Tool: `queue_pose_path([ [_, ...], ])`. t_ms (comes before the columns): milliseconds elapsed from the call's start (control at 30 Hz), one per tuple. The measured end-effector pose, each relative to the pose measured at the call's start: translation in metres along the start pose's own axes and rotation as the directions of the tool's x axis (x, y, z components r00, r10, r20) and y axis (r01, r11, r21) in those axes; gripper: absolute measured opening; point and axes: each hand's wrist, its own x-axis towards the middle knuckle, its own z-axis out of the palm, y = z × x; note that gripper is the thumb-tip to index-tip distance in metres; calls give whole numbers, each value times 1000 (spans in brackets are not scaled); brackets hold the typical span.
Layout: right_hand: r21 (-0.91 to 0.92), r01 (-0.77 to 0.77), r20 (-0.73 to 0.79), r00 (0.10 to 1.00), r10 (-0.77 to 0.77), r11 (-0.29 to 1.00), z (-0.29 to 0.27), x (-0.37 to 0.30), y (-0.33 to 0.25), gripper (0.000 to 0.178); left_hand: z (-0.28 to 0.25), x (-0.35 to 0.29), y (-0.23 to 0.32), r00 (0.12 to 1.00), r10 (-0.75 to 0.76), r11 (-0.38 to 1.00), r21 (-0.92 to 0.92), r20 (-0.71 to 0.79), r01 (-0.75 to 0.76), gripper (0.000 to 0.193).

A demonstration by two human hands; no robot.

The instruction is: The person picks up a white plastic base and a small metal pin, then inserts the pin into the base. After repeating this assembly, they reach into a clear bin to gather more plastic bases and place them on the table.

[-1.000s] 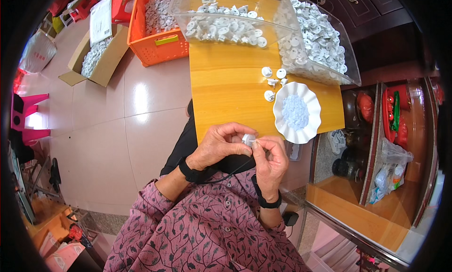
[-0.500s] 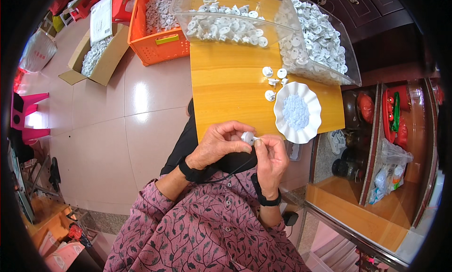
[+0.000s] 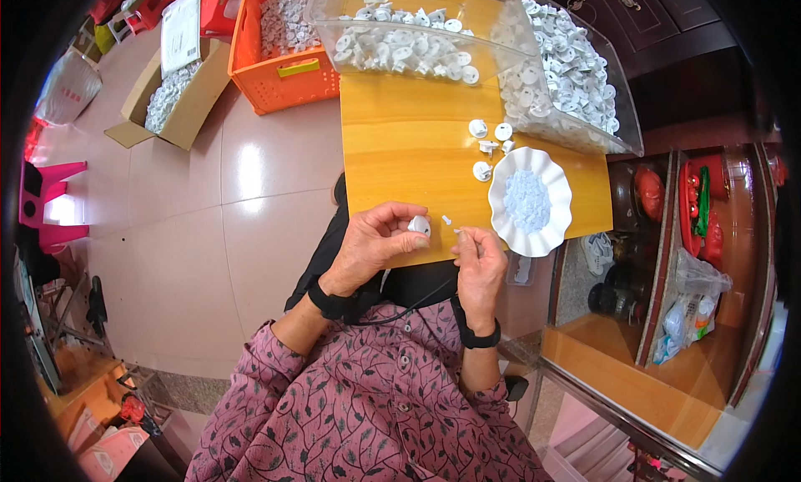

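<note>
My left hand (image 3: 380, 242) pinches a small round white plastic piece (image 3: 419, 225) between thumb and fingers, above the near edge of the wooden table (image 3: 400, 148). To its right, my right hand (image 3: 480, 269) has thumb and forefinger pressed together; a tiny pale bit seems to show at the tips, too small to name. Between the hands is a tiny pale-blue piece (image 3: 446, 220); whether it lies on the wood or is in the air I cannot tell. A white scalloped dish (image 3: 504, 228) full of similar pale-blue bits stands right of my right hand.
Several loose white plastic pieces (image 3: 482, 171) lie behind the dish. Clear bins (image 3: 584, 130) of such pieces stand at the table's far side. Left of the table are an orange crate (image 3: 288, 86) and a cardboard box (image 3: 200, 107) on the floor. Open shelves (image 3: 634, 332) stand at right.
My hands have moved apart, the left one going left with the white piece, the right one lower. A tiny pale-blue piece now shows between them.
</note>
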Motion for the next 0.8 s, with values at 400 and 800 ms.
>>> queue_pose_path([
  [400, 202, 83, 57, 994, -96, 976, -4, -12, -41, 4, 9, 0, 2, 989, -15, 996, -81, 150, 28, 41],
  [800, 244, 114, 39, 991, -127, 963, 2, -14, -44, 6, 13, -4, 6, 986, 20, 999, -51, 167, -11, 40],
])
